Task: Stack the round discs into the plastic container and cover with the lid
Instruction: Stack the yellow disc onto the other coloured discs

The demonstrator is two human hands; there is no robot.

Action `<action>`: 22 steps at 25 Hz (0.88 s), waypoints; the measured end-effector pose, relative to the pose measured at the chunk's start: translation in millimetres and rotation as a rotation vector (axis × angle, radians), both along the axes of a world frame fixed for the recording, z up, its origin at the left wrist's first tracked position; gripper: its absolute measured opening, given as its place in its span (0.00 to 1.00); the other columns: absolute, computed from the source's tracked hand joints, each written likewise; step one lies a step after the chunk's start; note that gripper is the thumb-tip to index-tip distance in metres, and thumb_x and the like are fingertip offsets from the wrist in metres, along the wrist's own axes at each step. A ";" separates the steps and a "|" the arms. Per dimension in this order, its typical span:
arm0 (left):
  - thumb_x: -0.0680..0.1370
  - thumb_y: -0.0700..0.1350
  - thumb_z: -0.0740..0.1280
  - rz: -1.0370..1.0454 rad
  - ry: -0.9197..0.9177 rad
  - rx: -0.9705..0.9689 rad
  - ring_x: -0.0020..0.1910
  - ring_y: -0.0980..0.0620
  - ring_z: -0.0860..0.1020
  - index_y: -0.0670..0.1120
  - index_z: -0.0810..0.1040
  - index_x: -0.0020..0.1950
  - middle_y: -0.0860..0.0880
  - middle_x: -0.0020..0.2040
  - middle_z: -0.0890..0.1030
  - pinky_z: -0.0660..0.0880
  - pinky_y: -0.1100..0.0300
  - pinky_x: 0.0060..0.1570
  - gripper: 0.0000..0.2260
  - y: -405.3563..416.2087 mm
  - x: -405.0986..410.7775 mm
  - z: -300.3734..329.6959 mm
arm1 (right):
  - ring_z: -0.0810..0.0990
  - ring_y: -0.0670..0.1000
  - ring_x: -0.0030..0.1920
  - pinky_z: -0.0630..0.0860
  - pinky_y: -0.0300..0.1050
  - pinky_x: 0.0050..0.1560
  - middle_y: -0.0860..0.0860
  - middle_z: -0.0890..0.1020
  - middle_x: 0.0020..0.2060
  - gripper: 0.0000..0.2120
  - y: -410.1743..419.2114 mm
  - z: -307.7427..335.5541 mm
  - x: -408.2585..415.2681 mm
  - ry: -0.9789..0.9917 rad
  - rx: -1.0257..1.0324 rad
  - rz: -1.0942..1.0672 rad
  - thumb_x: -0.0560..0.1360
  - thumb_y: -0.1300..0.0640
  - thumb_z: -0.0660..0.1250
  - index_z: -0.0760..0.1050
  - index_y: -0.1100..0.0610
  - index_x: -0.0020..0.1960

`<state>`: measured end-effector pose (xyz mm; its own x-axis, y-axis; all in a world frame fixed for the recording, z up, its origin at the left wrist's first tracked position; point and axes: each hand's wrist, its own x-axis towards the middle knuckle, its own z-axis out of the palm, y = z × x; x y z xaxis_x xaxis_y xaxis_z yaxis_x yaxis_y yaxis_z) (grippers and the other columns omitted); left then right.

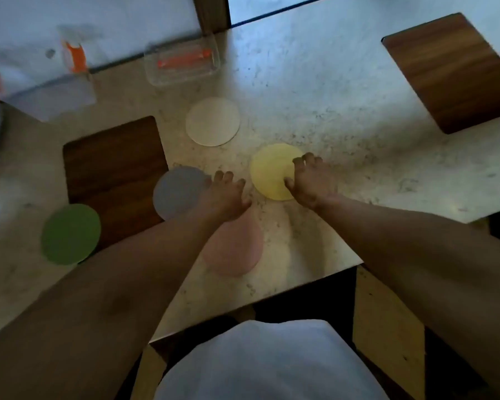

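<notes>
Speckled pale stone makes up the table (344, 90), and five round discs lie flat on it. The yellow disc (270, 171) sits near the middle, and the right hand (311, 180) lies over its right edge with the fingers spread and curled down onto it, thumb on the disc face; the hand is not closed around anything. The grey disc (176, 194) lies to the left, partly over the corner of a dark wooden mat (110, 166). The left hand (224, 194) rests palm down between the grey disc and the yellow one, fingers loose and spread, touching the grey disc's right edge but gripping nothing. Under that wrist lies the pink disc (234, 246), close to the near edge of the table. The green disc (71, 233) sits further left, overlapping the mat's near corner. The white disc (212, 121) lies beyond the others, well apart from both hands. Behind it, near the far edge, stands the clear plastic container (182, 63), with something orange inside; the picture is too blurred to tell what. A second wooden mat (451, 73) lies at the far right.
</notes>
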<state>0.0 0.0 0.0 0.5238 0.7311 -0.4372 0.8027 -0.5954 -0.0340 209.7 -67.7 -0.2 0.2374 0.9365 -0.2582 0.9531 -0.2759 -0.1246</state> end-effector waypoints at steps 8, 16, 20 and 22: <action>0.75 0.54 0.64 0.243 -0.156 -0.129 0.59 0.36 0.71 0.38 0.68 0.64 0.36 0.61 0.70 0.73 0.45 0.52 0.25 12.6 53.9 -10.6 | 0.71 0.61 0.61 0.73 0.56 0.54 0.62 0.70 0.64 0.29 21.0 -12.5 28.1 0.056 -0.042 -0.208 0.78 0.40 0.61 0.68 0.63 0.66; 0.72 0.51 0.69 0.514 -0.216 -0.239 0.66 0.37 0.64 0.38 0.66 0.66 0.38 0.66 0.64 0.71 0.47 0.55 0.28 21.2 79.7 -16.4 | 0.73 0.61 0.60 0.73 0.55 0.56 0.61 0.71 0.63 0.29 36.9 -22.8 26.0 0.103 -0.058 -0.261 0.76 0.42 0.66 0.69 0.63 0.66; 0.72 0.48 0.69 0.769 -0.367 -0.283 0.67 0.39 0.64 0.39 0.65 0.67 0.39 0.68 0.64 0.71 0.47 0.58 0.27 24.4 86.6 -18.2 | 0.75 0.60 0.59 0.74 0.53 0.56 0.60 0.73 0.61 0.23 36.1 -22.4 29.2 0.181 -0.010 -0.346 0.77 0.47 0.66 0.72 0.61 0.64; 0.72 0.46 0.70 0.895 -0.451 -0.293 0.64 0.40 0.69 0.40 0.66 0.66 0.40 0.66 0.67 0.74 0.48 0.57 0.26 28.6 87.7 -18.5 | 0.75 0.59 0.59 0.75 0.52 0.58 0.59 0.75 0.61 0.18 35.4 -23.1 32.3 0.262 0.042 -0.412 0.77 0.50 0.65 0.75 0.60 0.63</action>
<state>87.7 28.6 -18.5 0.0019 0.8295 -0.5585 0.8568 0.2866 0.4287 242.1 -32.3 -23.3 0.5220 0.7894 -0.3231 0.7010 -0.6128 -0.3648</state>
